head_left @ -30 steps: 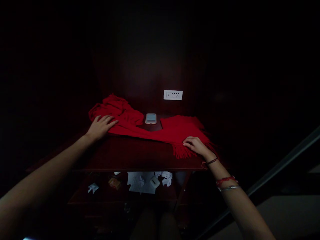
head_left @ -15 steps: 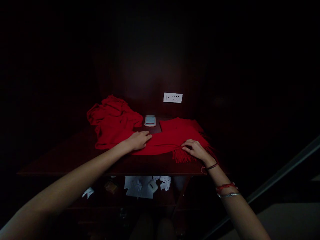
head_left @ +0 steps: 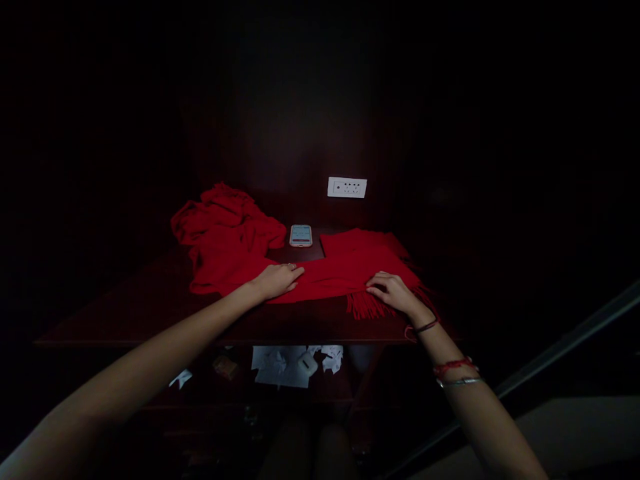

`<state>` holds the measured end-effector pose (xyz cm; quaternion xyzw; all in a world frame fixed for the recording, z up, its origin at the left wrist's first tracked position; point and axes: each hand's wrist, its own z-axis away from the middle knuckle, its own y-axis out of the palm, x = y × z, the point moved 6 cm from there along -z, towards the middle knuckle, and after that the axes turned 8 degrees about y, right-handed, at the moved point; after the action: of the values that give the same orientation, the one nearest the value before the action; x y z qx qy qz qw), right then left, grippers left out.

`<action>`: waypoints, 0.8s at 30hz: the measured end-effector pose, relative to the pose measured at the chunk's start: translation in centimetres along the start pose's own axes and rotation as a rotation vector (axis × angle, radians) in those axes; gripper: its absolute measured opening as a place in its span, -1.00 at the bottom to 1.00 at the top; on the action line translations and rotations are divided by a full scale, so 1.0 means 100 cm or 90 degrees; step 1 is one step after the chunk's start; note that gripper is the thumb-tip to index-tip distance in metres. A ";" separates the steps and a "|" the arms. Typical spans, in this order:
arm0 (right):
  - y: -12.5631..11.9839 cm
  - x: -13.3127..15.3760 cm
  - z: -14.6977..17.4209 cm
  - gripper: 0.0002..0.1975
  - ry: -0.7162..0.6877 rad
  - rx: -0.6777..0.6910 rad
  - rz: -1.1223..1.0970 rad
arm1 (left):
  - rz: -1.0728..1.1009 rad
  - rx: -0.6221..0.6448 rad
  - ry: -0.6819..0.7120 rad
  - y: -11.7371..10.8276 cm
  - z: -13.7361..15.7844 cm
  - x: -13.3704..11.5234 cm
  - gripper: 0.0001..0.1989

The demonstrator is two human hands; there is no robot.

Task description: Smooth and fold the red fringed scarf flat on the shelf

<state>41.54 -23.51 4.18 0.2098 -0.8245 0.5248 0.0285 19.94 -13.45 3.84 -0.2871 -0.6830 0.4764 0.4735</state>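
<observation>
A red scarf (head_left: 330,277) with fringed ends lies across the dark wooden table. Its left part is heaped in loose folds, while the right part is flatter and layered. My left hand (head_left: 277,280) rests palm down on the near middle of the scarf, its fingers stretched to the right. At the right end, my right hand (head_left: 393,291) pinches the scarf's near edge between thumb and fingers, just above the fringe. Part of the cloth under both hands is hidden.
A phone (head_left: 301,236) with a lit screen lies behind the scarf. The wall behind carries a white socket panel (head_left: 347,187). On a shelf below the tabletop are crumpled papers (head_left: 331,359), a flat white sheet (head_left: 280,377) and a small white case (head_left: 307,364).
The view has shifted slightly, so the table and wall sit a little higher in the picture. Both hands stay at nearly the same places on the scarf.
</observation>
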 end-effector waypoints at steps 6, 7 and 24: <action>-0.003 0.002 0.000 -0.82 0.005 -0.002 0.000 | -0.009 -0.047 -0.053 -0.023 0.006 0.007 -0.72; -0.003 0.003 0.001 -0.82 0.004 -0.003 -0.001 | -0.005 -0.055 -0.043 -0.026 0.011 0.007 -0.73; -0.009 0.016 0.009 -0.87 0.010 -0.017 -0.026 | 0.120 -0.049 0.151 -0.039 -0.002 -0.060 -0.58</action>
<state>40.55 -25.10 4.97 0.2220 -0.8265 0.5150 0.0488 22.61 -19.89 5.19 -0.4218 -0.6101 0.4550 0.4928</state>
